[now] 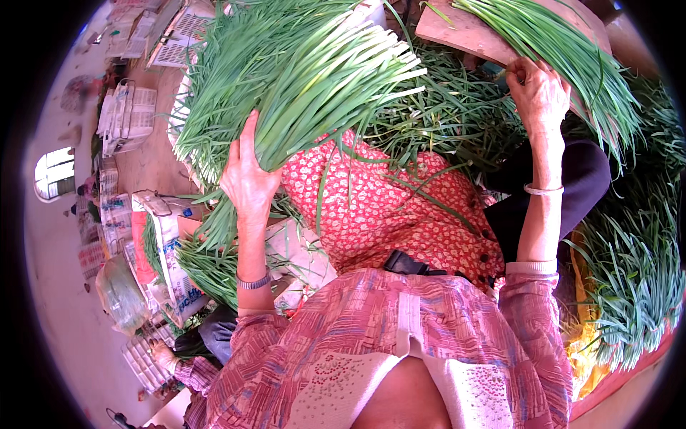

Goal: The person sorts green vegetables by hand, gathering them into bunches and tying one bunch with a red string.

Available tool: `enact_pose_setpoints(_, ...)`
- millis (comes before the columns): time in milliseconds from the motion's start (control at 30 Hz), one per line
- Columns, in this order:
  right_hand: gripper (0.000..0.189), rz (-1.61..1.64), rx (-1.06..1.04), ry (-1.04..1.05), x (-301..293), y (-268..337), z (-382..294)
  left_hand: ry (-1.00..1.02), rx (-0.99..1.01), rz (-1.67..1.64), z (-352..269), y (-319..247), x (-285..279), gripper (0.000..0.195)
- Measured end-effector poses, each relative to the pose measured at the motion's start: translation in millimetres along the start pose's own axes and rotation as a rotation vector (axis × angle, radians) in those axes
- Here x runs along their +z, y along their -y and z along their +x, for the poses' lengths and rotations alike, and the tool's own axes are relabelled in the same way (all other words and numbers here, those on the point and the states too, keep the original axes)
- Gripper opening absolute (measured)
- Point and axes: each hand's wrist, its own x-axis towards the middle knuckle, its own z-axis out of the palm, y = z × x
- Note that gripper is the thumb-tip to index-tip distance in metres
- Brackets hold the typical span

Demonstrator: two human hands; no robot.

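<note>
In my left hand (249, 179) is a thick bunch of garlic chives (327, 91), their pale cut ends fanned toward the upper right. More chives (220, 102) lie beneath and behind this bunch. My right hand (538, 94) is at the near edge of a wooden board (455, 29), its fingers curled close to a spread of chives (536, 32) on the board. Whether those fingers pinch a leaf is hard to see. Loose leaves (439, 107) are heaped between my hands, and a few lie across the red floral apron (375, 209) on my lap.
Tied chive bundles (638, 300) stand at the right beside yellow plastic (584, 359). Left of me are plastic crates (128, 115), a box with printed writing (171, 263) and more chives (214, 268). Another person's hand (163, 354) shows at the lower left, near a crate (147, 362).
</note>
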Motion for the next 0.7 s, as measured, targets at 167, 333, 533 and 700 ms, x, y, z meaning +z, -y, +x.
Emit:
enact_pose_setpoints(167,0.013,0.528,-0.187,-0.078,-21.2,75.5,-3.6,-0.004,-0.006,0.014,-2.4,-0.3,0.4,0.096)
enact_pose_setpoints(333,0.027,0.372,-0.324,-0.066,-10.1,125.9,-8.5,-0.009,0.005,0.037,-4.0,-1.5,1.4,0.097)
enact_pose_setpoints(533,0.067,0.462,-0.158,0.470,1.7,139.9,-9.4,-0.059,0.000,0.016,-7.5,-1.3,4.5,0.098)
enact_pose_setpoints(700,0.049,0.718,-0.027,0.409,5.8,140.9,-4.2,0.027,-0.100,-0.006,-6.8,-8.6,-0.3,0.095)
